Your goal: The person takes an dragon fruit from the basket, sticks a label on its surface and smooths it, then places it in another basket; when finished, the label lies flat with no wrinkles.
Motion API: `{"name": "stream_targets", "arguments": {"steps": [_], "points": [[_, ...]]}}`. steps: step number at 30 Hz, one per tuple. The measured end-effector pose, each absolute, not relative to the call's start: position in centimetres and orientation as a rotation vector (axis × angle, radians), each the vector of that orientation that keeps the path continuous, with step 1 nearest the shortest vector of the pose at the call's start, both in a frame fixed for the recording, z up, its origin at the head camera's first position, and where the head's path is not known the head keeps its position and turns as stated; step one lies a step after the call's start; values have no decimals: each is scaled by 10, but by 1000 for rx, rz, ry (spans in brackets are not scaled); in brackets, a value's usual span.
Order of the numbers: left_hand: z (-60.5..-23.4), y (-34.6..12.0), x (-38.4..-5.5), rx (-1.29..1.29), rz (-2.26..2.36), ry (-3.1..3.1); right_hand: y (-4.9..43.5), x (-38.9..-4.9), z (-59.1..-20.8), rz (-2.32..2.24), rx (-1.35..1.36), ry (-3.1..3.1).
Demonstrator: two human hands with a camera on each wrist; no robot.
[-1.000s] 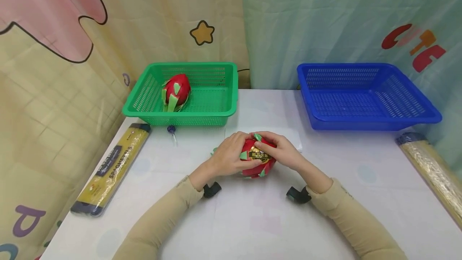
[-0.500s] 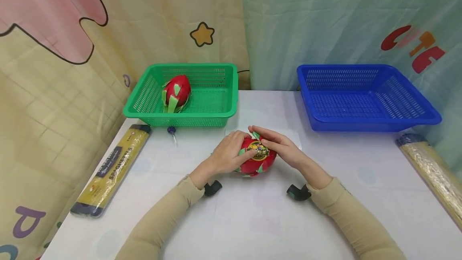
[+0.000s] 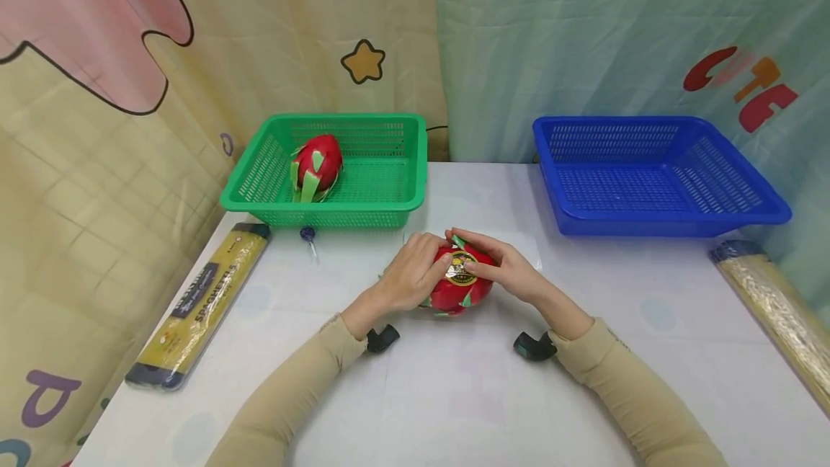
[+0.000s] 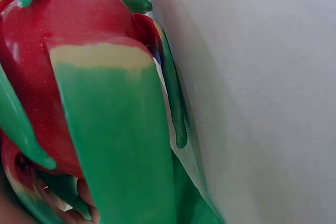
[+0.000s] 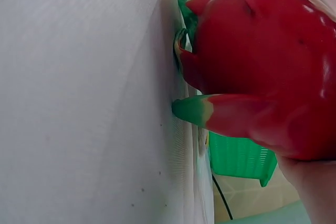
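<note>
A red dragon fruit [image 3: 454, 299] with green-tipped scales lies on its side on the white table, between my two hands. On its upper side is a round black-and-gold sticker [image 3: 461, 267]. My left hand [image 3: 408, 276] grips the leafy end, its thumb at the sticker's left edge. From the other side my right hand [image 3: 512, 272] holds the fruit, thumb on the sticker's right part and fingers behind. Up close, the left wrist view has the dragon fruit [image 4: 79, 19] and a broad green scale [image 4: 115, 140]; the right wrist view shows the dragon fruit's red skin [image 5: 252, 51].
A green basket [image 3: 324, 213] holding another dragon fruit [image 3: 327, 157] stands back left, with a lollipop [image 3: 308, 235] before it. A blue basket [image 3: 661, 225] is back right. Spaghetti packs [image 3: 201, 305] lie at both sides. A pale flat sheet [image 3: 528, 247] lies behind my hands.
My right thumb lifted off the sticker, then came back down on its right part. The left thumb moved up to the sticker's edge. The fruit turned slightly, showing more of the sticker.
</note>
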State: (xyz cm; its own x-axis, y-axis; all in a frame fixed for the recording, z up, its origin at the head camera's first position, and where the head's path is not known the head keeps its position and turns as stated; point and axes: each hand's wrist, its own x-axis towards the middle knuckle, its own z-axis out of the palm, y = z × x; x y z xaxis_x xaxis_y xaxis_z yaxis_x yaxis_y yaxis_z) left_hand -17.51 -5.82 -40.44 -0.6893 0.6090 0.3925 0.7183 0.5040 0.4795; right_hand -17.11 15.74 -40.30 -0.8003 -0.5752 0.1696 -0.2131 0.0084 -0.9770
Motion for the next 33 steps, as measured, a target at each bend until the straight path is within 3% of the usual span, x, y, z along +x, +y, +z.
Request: {"name": "stream_targets", "arguments": {"steps": [15,25,33], "points": [[-407,-59,-174,-1147,-929,-2475,152,-166,-403,-1914,-796,2075],[-406,-49,-162,-952,-1039,-2525,143,-145,-397,-1399,-513,2703],[-405,-44,-163,-869,-1041,-2518,140,-145,-398,-1311,-657,2888]]}}
